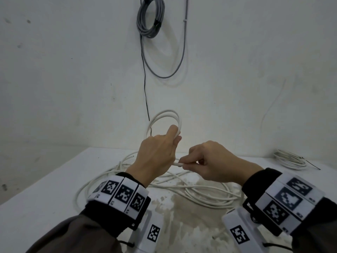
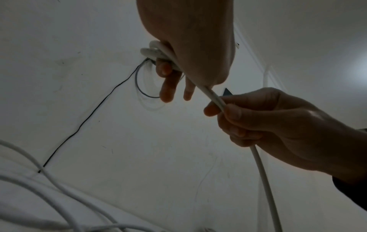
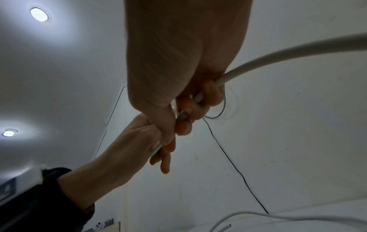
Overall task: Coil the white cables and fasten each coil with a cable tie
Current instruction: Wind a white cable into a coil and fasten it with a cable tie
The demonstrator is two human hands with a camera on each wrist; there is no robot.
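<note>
1. Head view: the left hand (image 1: 156, 154) is raised above the tabletop (image 1: 45, 181), thumb and fingers closed round a few loops of white cable (image 1: 164, 115) that stand up behind it. The right hand (image 1: 215, 161), just beside it, pinches a straight run of the same cable between thumb and curled fingers. The rest of the cable lies in loose tangled loops on the tabletop under both hands. A finished coil (image 1: 290, 159) with a black tie (image 1: 311, 166) sits well apart at the far right edge. A grey coil (image 1: 150, 17) hangs on the wall.

2. Left wrist view: the left hand (image 2: 188, 51) clamps the loops against the palm, two fingers pointing loosely downward. The cable (image 2: 214, 97) runs from it straight into the right hand (image 2: 268, 125), which grips it in a closed fist, then drops toward the tabletop.

3. Right wrist view: the right hand (image 3: 190, 97) curls its fingers round the cable (image 3: 278, 55), which arcs off to the upper right. The left hand (image 3: 151, 138) touches it from below.
</note>
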